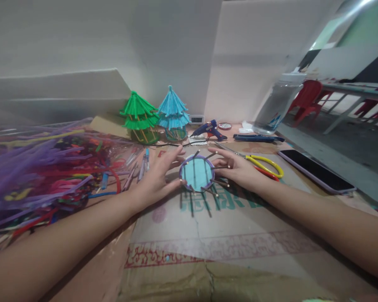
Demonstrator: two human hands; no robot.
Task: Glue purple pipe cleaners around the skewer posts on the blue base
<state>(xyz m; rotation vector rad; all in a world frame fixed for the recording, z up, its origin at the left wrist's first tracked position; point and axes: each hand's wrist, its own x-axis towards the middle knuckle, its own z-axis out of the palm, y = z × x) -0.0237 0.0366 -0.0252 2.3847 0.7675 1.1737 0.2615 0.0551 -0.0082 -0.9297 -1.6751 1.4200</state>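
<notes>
A round light-blue base (199,173) with a purple rim sits on the cardboard between my two hands, with several thin sticks standing up around its edge. My left hand (164,172) holds its left side, the thumb at the near edge and the fingers bent around the far left. On the opposite side, my right hand (234,167) has its fingers curled at the rim and sticks. Behind them stand a green tiered pavilion model (140,119) and a blue one (173,115). Scissors (266,164) with yellow and red handles lie beside my right hand.
Purple, red and other coloured pipe cleaners (50,176) are heaped at the left. A blue glue gun (210,130) lies at the back, near a dark blue utility knife (258,138). A phone (315,170) and a clear plastic container (279,105) are at the right.
</notes>
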